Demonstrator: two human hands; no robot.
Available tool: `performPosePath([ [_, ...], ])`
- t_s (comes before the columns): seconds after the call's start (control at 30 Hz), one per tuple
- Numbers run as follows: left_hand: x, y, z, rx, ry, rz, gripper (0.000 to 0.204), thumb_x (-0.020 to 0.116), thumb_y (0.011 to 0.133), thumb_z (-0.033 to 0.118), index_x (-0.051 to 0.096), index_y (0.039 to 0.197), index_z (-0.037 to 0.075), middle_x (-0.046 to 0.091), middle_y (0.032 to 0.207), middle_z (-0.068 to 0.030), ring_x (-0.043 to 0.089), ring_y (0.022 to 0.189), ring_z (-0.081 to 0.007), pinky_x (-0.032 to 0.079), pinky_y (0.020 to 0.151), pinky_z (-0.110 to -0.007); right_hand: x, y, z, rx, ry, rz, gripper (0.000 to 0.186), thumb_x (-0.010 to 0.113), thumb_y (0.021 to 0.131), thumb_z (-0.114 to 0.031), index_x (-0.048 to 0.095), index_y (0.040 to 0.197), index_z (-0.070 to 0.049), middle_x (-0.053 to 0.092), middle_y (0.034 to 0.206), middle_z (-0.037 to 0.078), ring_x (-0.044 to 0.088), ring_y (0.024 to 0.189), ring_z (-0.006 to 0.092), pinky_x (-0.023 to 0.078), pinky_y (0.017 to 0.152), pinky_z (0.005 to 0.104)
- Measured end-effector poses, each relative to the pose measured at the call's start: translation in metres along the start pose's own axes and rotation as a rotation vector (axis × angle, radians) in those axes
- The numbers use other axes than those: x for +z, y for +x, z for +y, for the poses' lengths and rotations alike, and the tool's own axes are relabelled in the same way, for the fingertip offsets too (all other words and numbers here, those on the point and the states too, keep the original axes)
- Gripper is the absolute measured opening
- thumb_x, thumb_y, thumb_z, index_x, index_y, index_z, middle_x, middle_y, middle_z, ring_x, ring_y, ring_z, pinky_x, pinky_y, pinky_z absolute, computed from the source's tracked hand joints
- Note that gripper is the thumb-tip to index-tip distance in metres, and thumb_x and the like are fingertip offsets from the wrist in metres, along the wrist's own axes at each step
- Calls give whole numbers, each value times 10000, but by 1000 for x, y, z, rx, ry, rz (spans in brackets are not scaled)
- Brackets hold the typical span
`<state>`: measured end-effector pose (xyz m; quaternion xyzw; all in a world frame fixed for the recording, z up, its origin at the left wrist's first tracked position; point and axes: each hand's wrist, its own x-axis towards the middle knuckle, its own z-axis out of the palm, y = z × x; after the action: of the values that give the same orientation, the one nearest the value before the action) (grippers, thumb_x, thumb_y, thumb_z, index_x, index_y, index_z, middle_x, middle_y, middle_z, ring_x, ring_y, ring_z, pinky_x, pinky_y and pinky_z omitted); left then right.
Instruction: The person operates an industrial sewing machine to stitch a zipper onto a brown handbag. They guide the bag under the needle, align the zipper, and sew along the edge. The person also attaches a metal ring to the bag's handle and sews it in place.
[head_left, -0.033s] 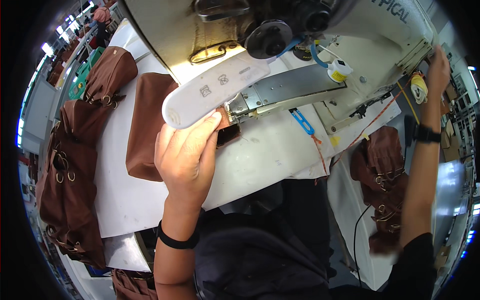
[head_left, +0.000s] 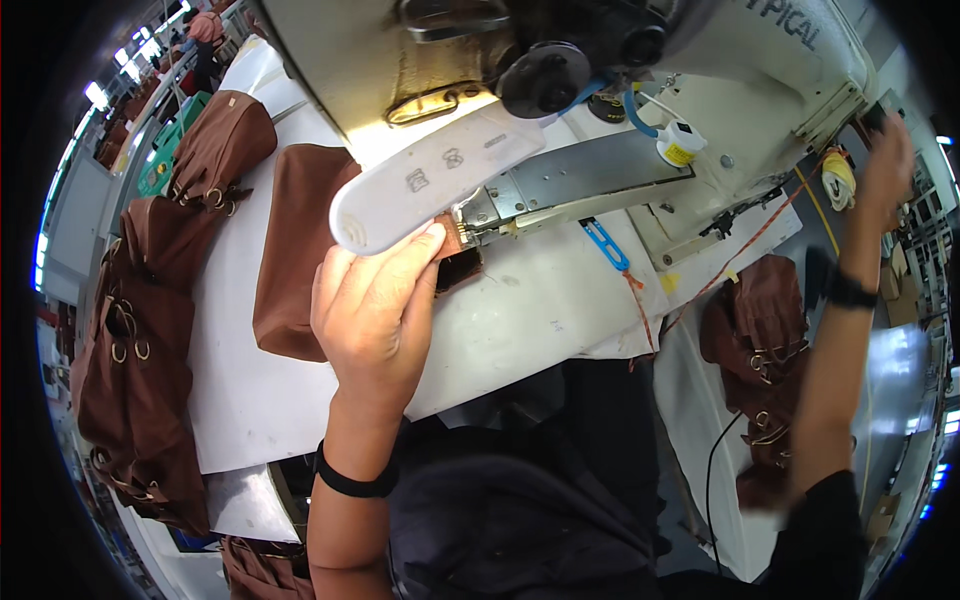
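Work surface: a white tabletop (head_left: 520,345), marked with small dark specks and bearing a brown bag (head_left: 295,265) just left of the machine.
Machine: a pale sewing machine (head_left: 765,95), with a long white cover (head_left: 435,180) (rounded at its near end) and a metal bed plate (head_left: 590,175).
Small items: a blue tool (head_left: 605,243) on the table below the bed; a white bottle (head_left: 680,143) with a yellow label near the bed's right end.
Room: brown bags with metal rings (head_left: 135,370) piled along the left edge, a green bin (head_left: 160,165) beyond; more brown bags (head_left: 760,335) lie at right.
Left hand (head_left: 372,305): pinches a brown leather piece (head_left: 451,238) under the thumb, at the near end of the bed.
Right hand (head_left: 886,165): raised by the machine's right end, well apart from the piece (blurred; its grip cannot be told).
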<state>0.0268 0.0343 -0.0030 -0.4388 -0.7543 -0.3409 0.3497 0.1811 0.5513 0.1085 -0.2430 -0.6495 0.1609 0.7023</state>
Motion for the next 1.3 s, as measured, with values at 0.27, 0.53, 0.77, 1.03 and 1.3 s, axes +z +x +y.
performPosePath([
  [0.27,3,1,1,-25,-36,-12,270,781,828,-91,782,1078,10,792,1110,-122,709,997,-262,545,902,-350,-47,-275,-216,399,497,-1090,371,745,978,-164,650,1306,-20,737,1117,121,694,731,111,531,637,266],
  [0.53,1,3,0,-9,-72,-25,279,795,812,-71,786,1073,29,794,1113,-107,718,971,-271,557,872,-362,21,-338,-246,767,593,-984,210,756,967,-208,744,1032,-9,737,850,103,623,607,162,477,572,312],
  [0.77,-2,4,0,-23,-89,-34,266,793,824,-55,785,1075,35,793,1109,-108,714,983,-269,550,885,-363,15,-320,-243,388,541,-723,90,762,968,-86,755,1007,-5,682,828,24,565,703,98,449,636,264],
  [1.03,-2,3,-1,-42,-97,-38,259,794,833,-43,787,1077,43,791,1119,-100,709,1002,-263,544,907,-361,58,-280,-220,-152,267,-509,43,795,861,-140,778,872,-102,721,837,17,627,868,248,432,876,409],
  [1.3,-5,4,0,-81,-119,-81,280,804,823,-37,778,1095,24,784,1142,-117,705,1027,-265,540,929,-365,92,-283,-215,-117,208,-489,178,745,846,-196,725,693,-107,680,759,34,614,875,259,394,900,434],
])
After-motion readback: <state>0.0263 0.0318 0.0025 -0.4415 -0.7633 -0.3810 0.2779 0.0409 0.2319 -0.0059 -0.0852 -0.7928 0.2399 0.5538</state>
